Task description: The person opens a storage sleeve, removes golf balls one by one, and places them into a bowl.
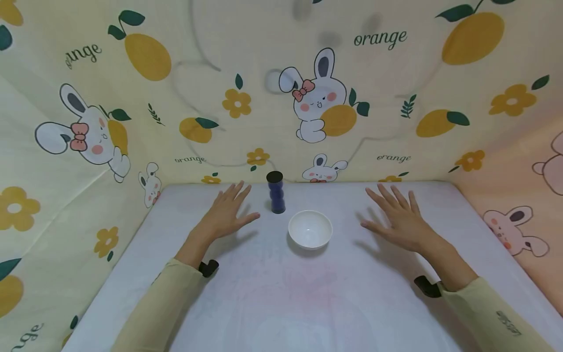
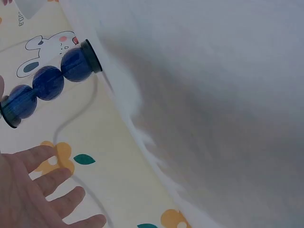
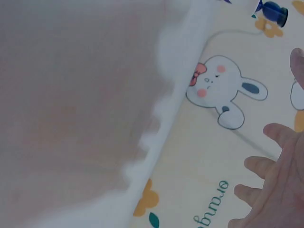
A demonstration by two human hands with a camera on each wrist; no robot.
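Note:
My left hand (image 1: 225,213) hovers over the table with its fingers spread, holding nothing. Just right of it stands a blue bottle (image 1: 277,193) of stacked round bulges with a black lid; the left wrist view shows the same bottle (image 2: 48,82) as see-through blue with dark ends. A white bowl (image 1: 310,230), with nothing visible inside, sits upright to the right of the bottle and nearer to me. Off to the bowl's right, my right hand (image 1: 401,222) is also held above the table, fingers apart and grasping nothing. Neither hand touches the bottle or bowl.
The white tabletop (image 1: 272,298) ends at a patterned cloth backdrop (image 1: 264,132) with rabbits and oranges, which rises behind and along both sides. Black straps with small dark devices (image 1: 208,268) circle both wrists, below light sleeves (image 1: 164,303).

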